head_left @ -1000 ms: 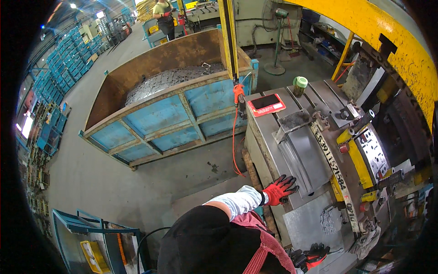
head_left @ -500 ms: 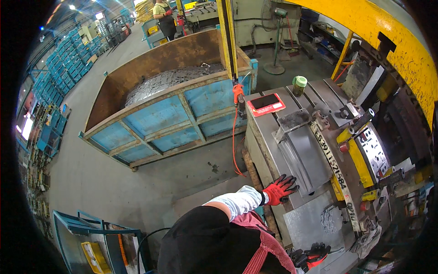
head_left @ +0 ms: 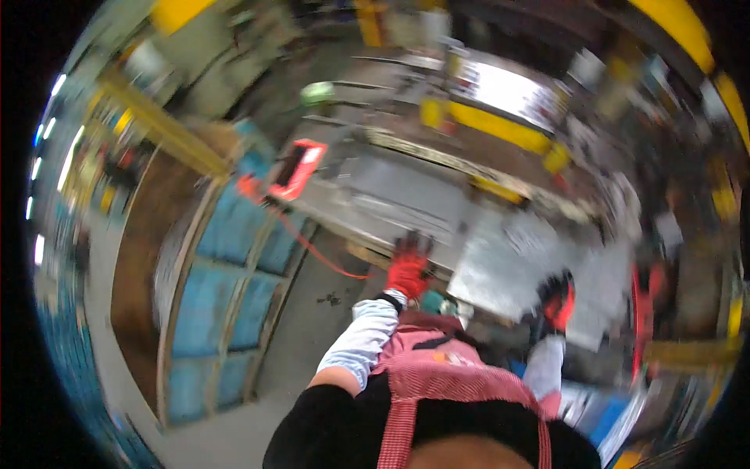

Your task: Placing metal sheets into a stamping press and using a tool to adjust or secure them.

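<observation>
My left hand (head_left: 409,267), fingers spread apart, is over the table's (head_left: 332,207) edge; rightward, the metal sheet (head_left: 486,270) extends to my blurred right hand (head_left: 558,303), its grip unclear to me. Light, flat-palmed steadying should serve best.

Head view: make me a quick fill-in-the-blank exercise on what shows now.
The right hand wears a black-and-____ glove.
In the picture, the pale metal sheet lies to the ____ of the left hand.
The big bin has outer panels painted ____.
The flat red rectangle lies nearer the ____ hand.

Missing words: red; right; blue; left.
</observation>
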Demonstrator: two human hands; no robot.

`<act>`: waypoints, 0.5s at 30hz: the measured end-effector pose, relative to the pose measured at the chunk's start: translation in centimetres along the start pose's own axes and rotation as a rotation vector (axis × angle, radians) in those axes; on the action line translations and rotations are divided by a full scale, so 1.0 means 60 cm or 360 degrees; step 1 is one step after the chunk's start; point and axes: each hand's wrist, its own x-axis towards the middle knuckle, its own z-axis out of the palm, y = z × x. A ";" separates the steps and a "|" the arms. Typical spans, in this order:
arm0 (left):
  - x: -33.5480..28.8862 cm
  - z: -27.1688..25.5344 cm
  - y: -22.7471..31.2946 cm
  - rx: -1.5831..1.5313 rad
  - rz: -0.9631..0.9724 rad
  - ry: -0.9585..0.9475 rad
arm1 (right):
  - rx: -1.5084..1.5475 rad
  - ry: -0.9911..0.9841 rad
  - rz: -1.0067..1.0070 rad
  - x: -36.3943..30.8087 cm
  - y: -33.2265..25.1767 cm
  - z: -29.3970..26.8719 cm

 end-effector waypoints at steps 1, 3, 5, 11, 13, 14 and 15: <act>-0.011 0.027 -0.012 0.0056 -0.0035 0.0018 | 0.0217 -0.0008 0.0031 0.012 0.009 -0.015; -0.004 0.019 0.000 0.0149 -0.0056 -0.0039 | 0.0162 0.0120 0.0002 0.021 0.013 -0.015; -0.001 0.019 0.009 0.0133 -0.0052 -0.0087 | -0.0061 0.0408 -0.0018 0.015 -0.003 0.020; 0.002 0.038 0.013 0.0167 -0.0021 -0.0055 | 0.0218 0.0250 -0.0050 -0.004 -0.024 0.021; 0.000 0.039 0.011 0.0150 -0.0045 -0.0059 | 0.0247 0.0252 -0.0025 -0.005 -0.019 0.022; 0.000 0.038 0.011 0.0149 -0.0043 -0.0078 | 0.0259 0.0250 -0.0016 -0.004 -0.018 0.018; 0.000 0.037 0.011 0.0148 -0.0041 -0.0097 | 0.0306 0.0217 -0.0007 0.002 -0.012 0.004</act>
